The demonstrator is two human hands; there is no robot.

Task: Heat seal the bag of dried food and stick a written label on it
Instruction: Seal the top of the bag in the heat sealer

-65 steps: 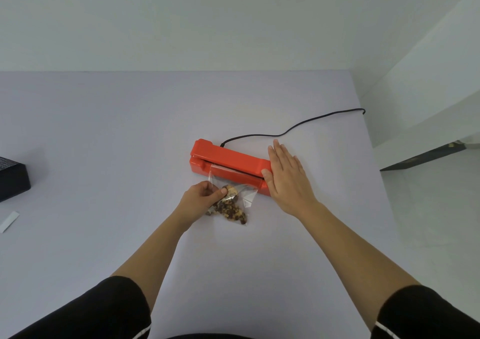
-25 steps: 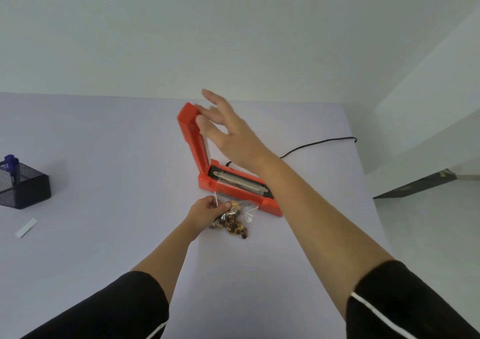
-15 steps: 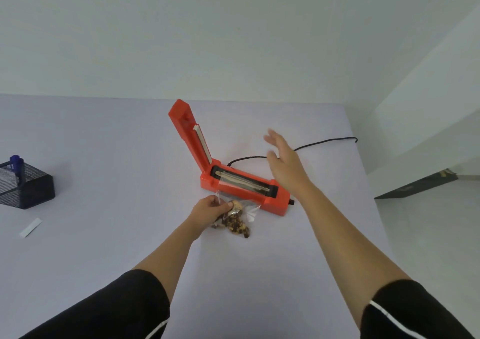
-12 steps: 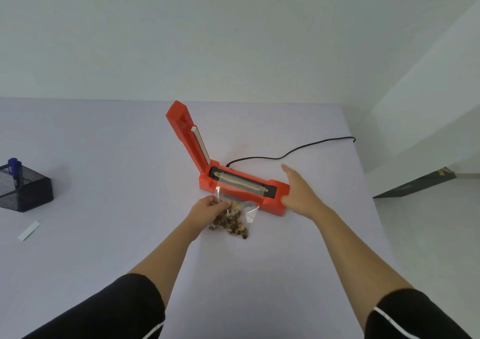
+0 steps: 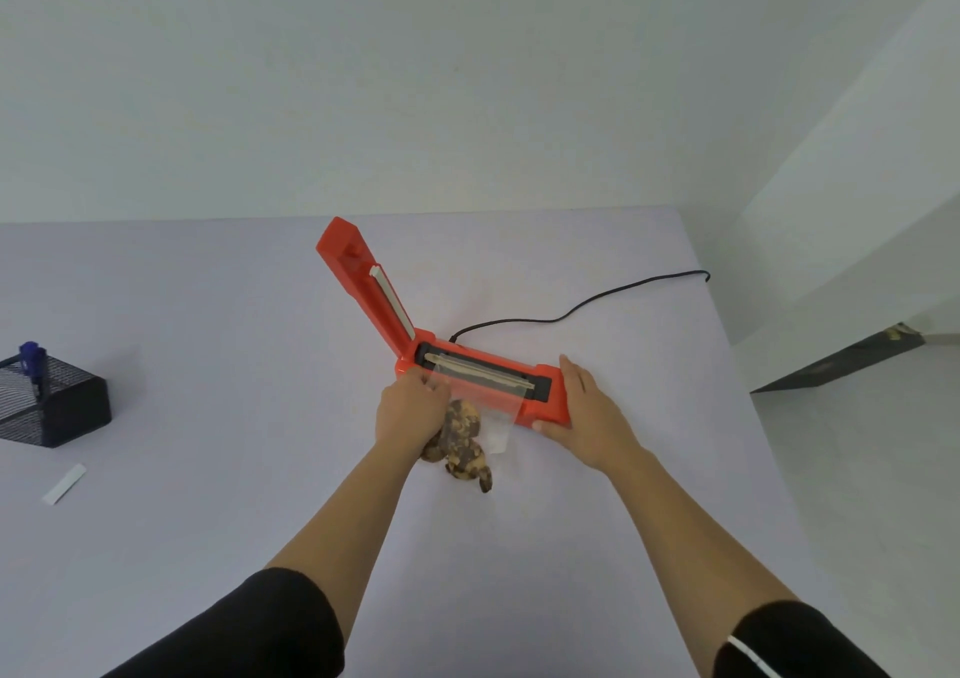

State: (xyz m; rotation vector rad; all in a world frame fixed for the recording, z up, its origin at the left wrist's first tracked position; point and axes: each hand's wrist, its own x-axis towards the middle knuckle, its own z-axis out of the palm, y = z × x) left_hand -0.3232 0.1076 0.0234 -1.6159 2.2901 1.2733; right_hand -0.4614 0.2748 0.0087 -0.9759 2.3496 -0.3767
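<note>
sleeves [image 5: 249, 630]: black, at the near edge; two bare forearms reach away from them over the pale lilac worktop [image 5: 208, 345].
label strip [image 5: 65, 483]: small white slip lying flat on the near left of the worktop, well apart from both hands.
dried food [image 5: 462, 443]: brown and tan lumps bunched in the near end of the bag, resting on the worktop just on the near side of the heat sealer.
bag [image 5: 485, 394]: clear plastic; its far end lies across the sealing bar in the sealer's base, and its near end trails onto the worktop between the two hands.
left hand [image 5: 413, 412]: back upward at the bag's left edge; grip closed on the bag, with fingertips curled onto the plastic beside the sealer's left end. The hand partly covers the food.
right hand [image 5: 584, 415]: grip open; straight fingers are laid against the right end of the sealer's base, with the thumb along its near face.
pen holder [image 5: 57, 407]: black mesh box at the left edge of view, beyond the label strip, with a blue pen [image 5: 31, 360] standing in it.
heat sealer [image 5: 537, 412]: red; its base lies on the worktop, running left to right at a slight slant.
lid [image 5: 358, 282]: red, hinged at the base's left end, raised and leaning to the far left, with a pale strip along its inner face.
cable [image 5: 571, 311]: black; it leaves the far side of the base and winds right to the worktop's far right edge.
wall [image 5: 467, 80]: plain white, behind the worktop's far edge.
</note>
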